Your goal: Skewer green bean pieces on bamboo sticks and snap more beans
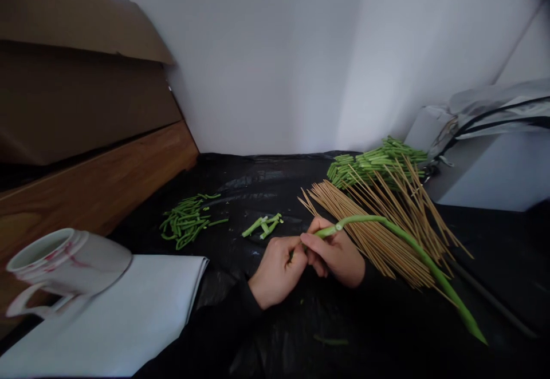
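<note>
Far to the left of the pile of wooden sticks [378,247], a white mug with reddish marks [90,261] and a folded white sheet [133,301] are seen. Closer to the sticks, a heap of thin green pieces [184,221] is spread on black plastic [258,178], and a few short, paler pieces [263,225] are laid between that heap and the sticks. Just left of the sticks, one end of a long green bean [406,235] is pinched by the left hand [279,270], its fingers curled in, and by the right hand [337,256], its thumb and fingers pressed together. The bean is arched over the sticks. Behind them, a bundle of cut beans [373,162] is stacked; to their right, a white box [498,167] is placed.
</note>
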Demonstrator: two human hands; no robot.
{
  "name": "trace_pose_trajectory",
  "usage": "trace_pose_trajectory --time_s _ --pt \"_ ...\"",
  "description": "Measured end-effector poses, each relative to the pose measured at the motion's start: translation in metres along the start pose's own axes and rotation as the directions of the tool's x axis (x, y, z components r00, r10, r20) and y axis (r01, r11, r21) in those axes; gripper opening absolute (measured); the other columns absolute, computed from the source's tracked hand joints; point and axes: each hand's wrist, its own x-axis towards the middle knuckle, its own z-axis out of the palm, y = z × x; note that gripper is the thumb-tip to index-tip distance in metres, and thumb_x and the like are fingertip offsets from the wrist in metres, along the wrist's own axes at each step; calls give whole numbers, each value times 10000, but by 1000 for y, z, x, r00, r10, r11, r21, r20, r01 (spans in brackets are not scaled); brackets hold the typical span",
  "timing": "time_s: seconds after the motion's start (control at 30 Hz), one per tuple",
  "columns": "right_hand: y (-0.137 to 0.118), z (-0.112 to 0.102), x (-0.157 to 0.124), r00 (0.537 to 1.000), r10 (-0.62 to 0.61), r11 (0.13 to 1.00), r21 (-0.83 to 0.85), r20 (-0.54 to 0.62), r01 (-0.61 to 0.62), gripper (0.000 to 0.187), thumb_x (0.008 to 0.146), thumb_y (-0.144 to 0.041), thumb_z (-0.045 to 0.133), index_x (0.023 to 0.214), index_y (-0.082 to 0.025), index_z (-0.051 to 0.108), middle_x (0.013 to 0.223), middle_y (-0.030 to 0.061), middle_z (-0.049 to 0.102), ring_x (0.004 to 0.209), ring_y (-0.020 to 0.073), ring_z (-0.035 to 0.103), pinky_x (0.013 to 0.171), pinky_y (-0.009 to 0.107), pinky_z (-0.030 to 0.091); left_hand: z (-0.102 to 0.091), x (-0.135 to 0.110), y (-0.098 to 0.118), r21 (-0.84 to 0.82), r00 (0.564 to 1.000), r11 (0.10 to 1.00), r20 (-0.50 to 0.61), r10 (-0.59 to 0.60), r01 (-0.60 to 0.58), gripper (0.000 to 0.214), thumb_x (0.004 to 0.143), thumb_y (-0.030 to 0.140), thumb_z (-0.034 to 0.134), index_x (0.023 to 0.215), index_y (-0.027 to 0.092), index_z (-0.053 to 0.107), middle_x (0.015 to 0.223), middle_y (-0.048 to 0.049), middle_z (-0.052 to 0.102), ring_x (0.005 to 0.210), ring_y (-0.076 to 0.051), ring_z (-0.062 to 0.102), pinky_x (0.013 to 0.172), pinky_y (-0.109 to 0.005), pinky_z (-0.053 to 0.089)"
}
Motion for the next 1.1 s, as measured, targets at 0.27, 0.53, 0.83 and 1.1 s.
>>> trace_pose_trajectory --time_s 0.27,0.53,0.83,1.1 --pt "-4 2 1 992 44 944 321 122 -81 308 804 -383 633 676 -212 411 365 -103 488 234 34 279 272 134 201 3 1 -5 -419 987 894 61 -147 159 408 906 393 400 562 173 413 485 63 306 434 -66 229 433 -225 182" --pt "-7 1 -2 978 56 904 406 199 -134 268 823 -330 613 682 -210 419 350 -107 477 221 33 276 259 118 221 -2 1 -4 -651 964 711 202 -175 266 327 837 290 458 544 178 366 488 68 259 427 -58 186 421 -239 124" --pt "-10 -1 -6 903 72 874 409 424 -261 247 816 -336 622 727 -211 428 359 -121 480 202 34 272 243 113 241 -10 5 -14 -746 832 424 553 -36 514 326 702 327 458 427 191 346 396 38 244 328 -65 193 387 -264 84" --pt "-19 -13 -14 830 102 905 295 549 -307 218 810 -294 645 728 -182 477 403 -91 525 245 39 369 283 117 278 -26 0 -11 -725 824 425 558 -100 542 538 634 582 455 277 234 256 292 21 159 260 -67 149 349 -284 131"
